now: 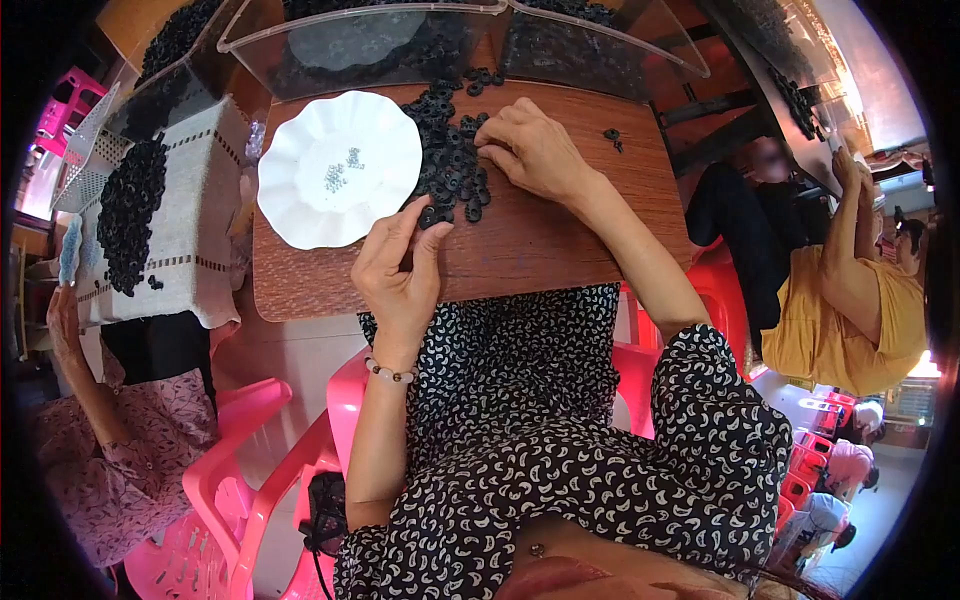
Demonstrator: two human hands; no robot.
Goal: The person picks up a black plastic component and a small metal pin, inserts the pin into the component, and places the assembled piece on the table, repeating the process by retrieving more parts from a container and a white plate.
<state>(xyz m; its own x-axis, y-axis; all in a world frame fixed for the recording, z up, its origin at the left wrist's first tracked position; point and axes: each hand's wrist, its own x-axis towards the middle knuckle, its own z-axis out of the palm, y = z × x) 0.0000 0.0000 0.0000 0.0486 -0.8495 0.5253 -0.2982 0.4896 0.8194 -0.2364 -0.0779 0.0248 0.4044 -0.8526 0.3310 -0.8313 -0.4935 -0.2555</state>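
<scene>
My left hand (397, 268) is at the near end of a pile of small black ring-shaped parts (448, 150), its thumb and fingers closed on one black ring-shaped part (430, 214). A bracelet of pale beads circles that wrist. My right hand (533, 148) lies against the right side of the pile, fingers curled in; anything between its fingertips is hidden. Left of the pile stands a white scalloped plate (300, 205) with small clear or silvery pieces (343, 172) in its middle.
Clear plastic bins (370, 50) with more black parts line the table's far edge. One black part (612, 134) lies apart on the wooden table (570, 250). On the left is a cloth-covered table (205, 200) with another black heap (133, 215). People sit on both sides; pink chairs (240, 440) stand nearby.
</scene>
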